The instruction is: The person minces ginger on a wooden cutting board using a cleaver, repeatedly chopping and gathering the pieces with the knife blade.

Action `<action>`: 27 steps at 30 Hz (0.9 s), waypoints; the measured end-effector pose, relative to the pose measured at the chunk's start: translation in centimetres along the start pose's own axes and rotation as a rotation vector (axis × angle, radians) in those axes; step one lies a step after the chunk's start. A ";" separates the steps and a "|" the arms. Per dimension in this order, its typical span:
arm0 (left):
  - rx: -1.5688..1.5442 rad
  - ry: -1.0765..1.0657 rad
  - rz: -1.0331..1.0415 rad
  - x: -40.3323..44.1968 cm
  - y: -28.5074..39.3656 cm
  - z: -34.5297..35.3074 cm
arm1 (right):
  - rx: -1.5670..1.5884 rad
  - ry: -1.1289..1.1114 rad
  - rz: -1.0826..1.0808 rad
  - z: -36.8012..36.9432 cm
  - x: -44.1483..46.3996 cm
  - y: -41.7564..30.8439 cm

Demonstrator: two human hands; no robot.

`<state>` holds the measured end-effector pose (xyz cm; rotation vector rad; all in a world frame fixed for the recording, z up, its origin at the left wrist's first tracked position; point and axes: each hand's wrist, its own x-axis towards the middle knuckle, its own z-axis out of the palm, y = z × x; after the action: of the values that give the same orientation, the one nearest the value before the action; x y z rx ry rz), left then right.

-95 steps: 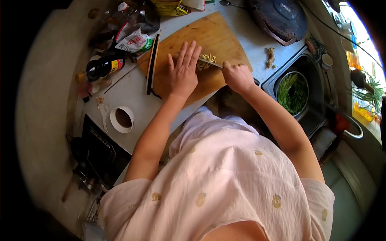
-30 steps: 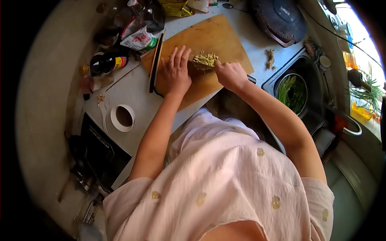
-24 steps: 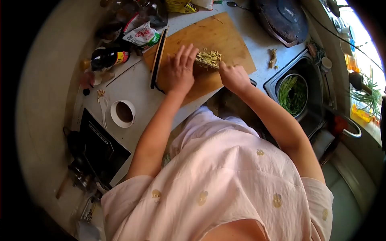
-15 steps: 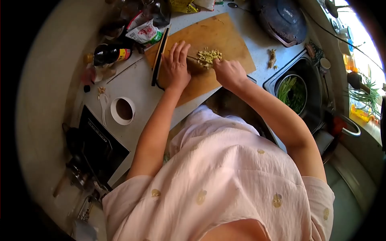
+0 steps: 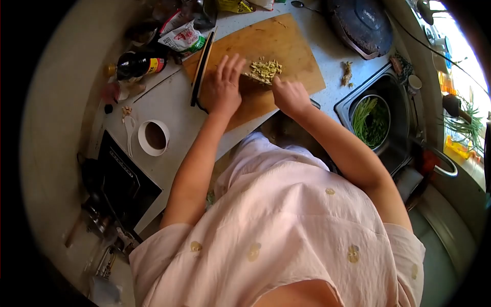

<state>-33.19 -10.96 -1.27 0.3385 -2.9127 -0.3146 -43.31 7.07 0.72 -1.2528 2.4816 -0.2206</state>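
A wooden cutting board (image 5: 289, 46) lies on the counter with a small heap of chopped pale-yellow pieces (image 5: 266, 70) on it. Closed round the handle of a knife (image 5: 254, 77), my right hand (image 5: 292, 96) is at the near right side of the heap. The blade shows as a thin edge beside the pieces; much of it is hard to make out. My left hand (image 5: 226, 84) is over the board's left part, fingers extended, close to the blade's far end. Whether its fingertips touch the blade is unclear.
Dark sticks (image 5: 201, 71) lie along the board's left edge. Left are a sauce bottle (image 5: 138, 65), seasoning bag (image 5: 182, 39), cup of brown liquid (image 5: 154, 137) and white spoon (image 5: 129, 134). Right are a lidded pan (image 5: 360, 25), ginger-like root (image 5: 347, 74) and sink (image 5: 404, 110) holding a bowl of greens (image 5: 371, 120).
The chopped pieces lie more spread out than in the earliest frame. My left hand has drawn back a little from the heap, and my right hand has shifted slightly left, still holding the knife.
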 end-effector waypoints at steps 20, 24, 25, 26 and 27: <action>-0.125 0.044 -0.095 1.6 1.0 -0.4 | 0.033 -0.123 0.063 -4.1 1.4 0.7; -0.186 0.019 -0.106 3.6 2.1 -0.2 | -0.080 -0.091 0.031 -7.0 2.6 2.3; -0.181 -0.008 -0.132 4.0 2.2 0.0 | -0.097 -0.069 0.011 -6.5 3.0 2.9; -0.142 -0.069 -0.166 3.7 2.5 0.1 | -0.111 -0.049 -0.010 -5.7 3.1 3.6; -0.110 -0.041 -0.114 3.7 2.7 0.7 | -0.123 -0.033 -0.033 -4.6 3.1 4.3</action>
<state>-37.44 -9.18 -0.67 0.4870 -2.9061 -0.5032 -49.95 7.06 2.98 -1.3359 2.4810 -0.0552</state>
